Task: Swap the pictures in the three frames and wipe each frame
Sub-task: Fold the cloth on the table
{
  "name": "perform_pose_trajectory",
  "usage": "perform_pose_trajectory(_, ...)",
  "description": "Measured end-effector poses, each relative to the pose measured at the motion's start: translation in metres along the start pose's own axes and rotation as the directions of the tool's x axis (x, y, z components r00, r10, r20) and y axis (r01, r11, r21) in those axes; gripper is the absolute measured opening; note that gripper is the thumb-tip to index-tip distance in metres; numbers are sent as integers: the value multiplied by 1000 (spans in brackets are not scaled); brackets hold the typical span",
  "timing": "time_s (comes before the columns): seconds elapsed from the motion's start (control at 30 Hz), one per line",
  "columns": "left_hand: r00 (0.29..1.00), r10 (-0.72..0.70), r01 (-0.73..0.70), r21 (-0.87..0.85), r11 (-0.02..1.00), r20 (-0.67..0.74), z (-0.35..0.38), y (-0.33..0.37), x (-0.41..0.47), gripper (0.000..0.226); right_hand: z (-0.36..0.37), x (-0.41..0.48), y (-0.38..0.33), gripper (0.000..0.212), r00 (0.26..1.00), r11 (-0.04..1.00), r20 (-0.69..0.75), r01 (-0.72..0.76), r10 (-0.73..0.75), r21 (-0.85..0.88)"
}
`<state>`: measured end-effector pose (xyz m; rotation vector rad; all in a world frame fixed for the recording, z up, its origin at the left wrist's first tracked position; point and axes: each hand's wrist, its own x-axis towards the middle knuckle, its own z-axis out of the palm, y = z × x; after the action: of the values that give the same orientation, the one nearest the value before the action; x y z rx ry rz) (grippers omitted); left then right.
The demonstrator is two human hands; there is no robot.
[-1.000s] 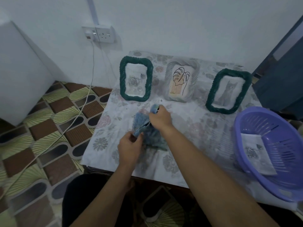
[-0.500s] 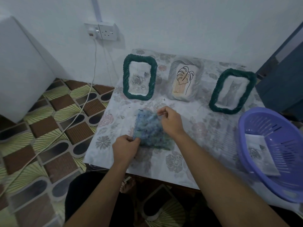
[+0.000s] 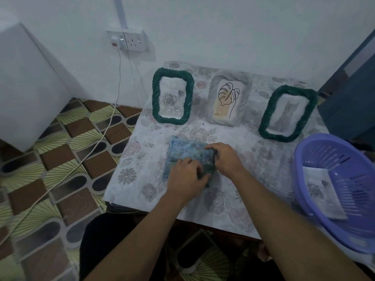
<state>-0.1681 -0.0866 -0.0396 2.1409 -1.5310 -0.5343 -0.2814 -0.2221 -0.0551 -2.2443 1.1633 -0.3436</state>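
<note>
A folded blue cloth [image 3: 187, 154] is seen lying flat on the table [image 3: 140, 179], in front of the three frames and near the middle of the flowered covering. The cloth's near right corner is gripped by the left hand [image 3: 185, 177], whose fingers [image 3: 199, 172] are held together and curled down onto the fabric. Its right edge is held by the right hand [image 3: 226, 159], whose fingers are bent over that edge, with one finger stretched leftward along the far side. The two hands are set just beside each other, almost touching. Along the back of the table the frames are stood in a row, well apart from the cloth: a green frame with roses [image 3: 173, 96] on the left, a grey frame with a leaf drawing [image 3: 229, 102] in the middle, and a green frame with a cat [image 3: 288, 113] on the right, tilted. A purple basket [image 3: 349, 163] is placed at the table's right end, and a loose picture [image 3: 322, 191] is seen lying inside it.
</note>
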Motion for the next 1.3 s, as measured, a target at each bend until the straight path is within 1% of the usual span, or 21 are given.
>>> perform_pose_trajectory(0.07, 994, -46, 36, 97, 995, 104, 8, 6, 3, 34, 0, -1, 3, 43, 1000, 1000, -8, 6, -6, -15)
perform_pose_trajectory(0.1, 988, -75, 57, 132, 990, 133, 11, 8, 3, 41, 0, -1, 5, 41, 1000, 1000, -10, 13, -13, -25)
perform_pose_trajectory(0.2, 984, -115, 82, 231, 969, 133, 18, 13, 1, 55, -2, -2, 9, 34, 1000, 999, -12, 26, -27, -31)
perform_pose_trajectory(0.3, 991, -93, 56, 319, 946, 100, 21, 15, -2, 51, -5, -4, 10, 30, 999, 998, -20, 44, -45, -32)
perform_pose_trajectory(0.43, 995, -62, 34, 313, 949, 82, 21, 16, -7, 41, -10, -12, 14, 28, 999, 997, -4, 51, -52, -58)
perform_pose_trajectory(0.57, 999, 27, -32, 274, 961, 22, 16, 12, -14, 23, -15, -24, 22, 26, 999, 992, 19, 53, -51, -114)
perform_pose_trajectory(0.67, 994, 111, -105, 260, 960, -7, 10, 5, -19, 14, -15, -37, 28, 17, 994, 974, -25, 100, -107, -206)
perform_pose_trajectory(0.7, 989, 149, -140, 272, 952, -12, 8, 2, -21, 13, -16, -44, 29, 15, 992, 961, -31, 111, -122, -254)
perform_pose_trajectory(0.77, 973, 226, -208, 267, 941, -38, 8, -7, -24, 19, -16, -56, 30, 14, 987, 923, -13, 143, -158, -358)
perform_pose_trajectory(0.83, 944, 321, -296, 239, 925, -74, 8, -19, -27, 26, -17, -68, 32, 15, 976, 888, 24, 205, -214, -412)
perform_pose_trajectory(0.9, 915, 390, -361, 231, 904, -98, 6, -29, -32, 26, -19, -76, 34, 15, 963, 879, 78, 269, -259, -395)
perform_pose_trajectory(1.0, 863, 486, -442, 262, 858, -137, 3, -35, -40, 25, -22, -85, 34, 13, 938, 875, 163, 345, -307, -339)
perform_pose_trajectory(1.1, 842, 521, -473, 272, 838, -141, 0, -40, -45, 29, -26, -92, 31, 13, 907, 862, 189, 417, -376, -288)
perform_pose_trajectory(1.2, 842, 535, -504, 258, 825, -66, -4, -44, -48, 20, -30, -100, 28, 21, 893, 877, 224, 434, -389, -206)
perform_pose_trajectory(1.27, 862, 508, -500, 172, 849, -1, -6, -43, -52, 14, -31, -108, 26, 23, 898, 907, 254, 400, -359, -132)
perform_pose_trajectory(1.3, 883, 468, -469, 100, 877, 36, -9, -40, -55, 11, -30, -111, 26, 23, 906, 926, 267, 365, -329, -99)
